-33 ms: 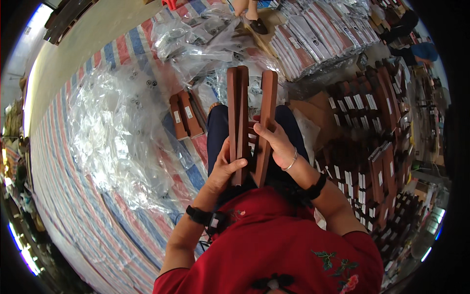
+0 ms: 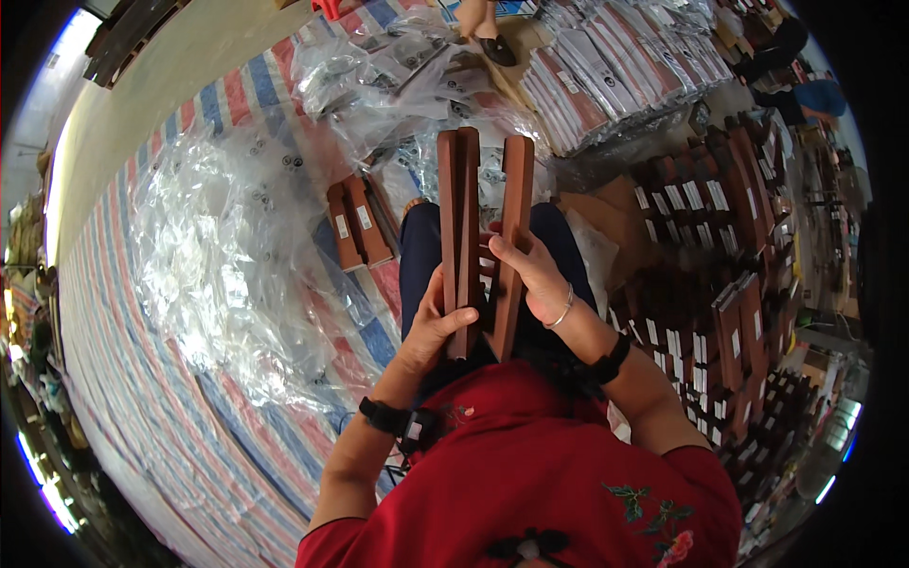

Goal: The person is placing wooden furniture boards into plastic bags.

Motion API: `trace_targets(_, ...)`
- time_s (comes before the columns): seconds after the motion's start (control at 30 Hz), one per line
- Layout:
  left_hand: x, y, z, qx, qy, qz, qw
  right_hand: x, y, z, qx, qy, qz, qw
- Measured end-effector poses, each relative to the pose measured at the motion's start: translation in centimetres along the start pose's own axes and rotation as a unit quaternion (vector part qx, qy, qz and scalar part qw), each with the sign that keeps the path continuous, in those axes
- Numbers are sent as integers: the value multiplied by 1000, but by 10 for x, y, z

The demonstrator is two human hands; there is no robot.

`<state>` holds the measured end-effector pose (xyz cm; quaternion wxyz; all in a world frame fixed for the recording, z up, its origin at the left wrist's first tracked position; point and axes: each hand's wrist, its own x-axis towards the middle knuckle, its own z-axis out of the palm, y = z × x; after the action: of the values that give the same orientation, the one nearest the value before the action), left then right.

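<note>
Above my lap, my left hand (image 2: 435, 325) grips two reddish-brown wooden bars (image 2: 449, 204) side by side, its thumb lying across their lower part. A third bar (image 2: 517, 189) of the same brown is in my right hand (image 2: 540, 276), whose thumb rests on its face. The bars point away from me, with a narrow gap between the pair and the single one. My right fingers are partly hidden behind the wood. Beyond my left knee, a few brown pieces with white labels (image 2: 359, 222) lie on the striped sheet.
Crumpled clear plastic bags (image 2: 232, 256) cover much of the striped sheet (image 2: 123, 322) at left. Plastic-wrapped brown pieces (image 2: 606, 80) are stacked at the far right. Labelled dark brown bars (image 2: 743, 331) are piled on my right, near cardboard (image 2: 606, 222). Another person's foot (image 2: 497, 49) is beyond.
</note>
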<state>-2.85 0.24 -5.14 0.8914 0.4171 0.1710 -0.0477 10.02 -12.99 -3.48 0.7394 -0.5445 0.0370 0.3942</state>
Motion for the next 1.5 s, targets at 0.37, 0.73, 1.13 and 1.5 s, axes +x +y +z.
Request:
trace_targets(0.37, 10, -2, 14, 115, -11, 38, 993, -1, -3, -4, -61, -8, -21, 998)
trace_targets(0.73, 24, -1, 21, 95, -5, 0, 995, 2, -8, -7, -84, 49, -61, 993)
trace_targets(1.13, 46, -28, 16, 267, 12, 55, 962, 12, -15, -14, -118, 58, -74, 989)
trace_targets(1.5, 70, -3, 25, 428, 89, 163, 884, 53, -33, -5, -141, 27, -88, 986)
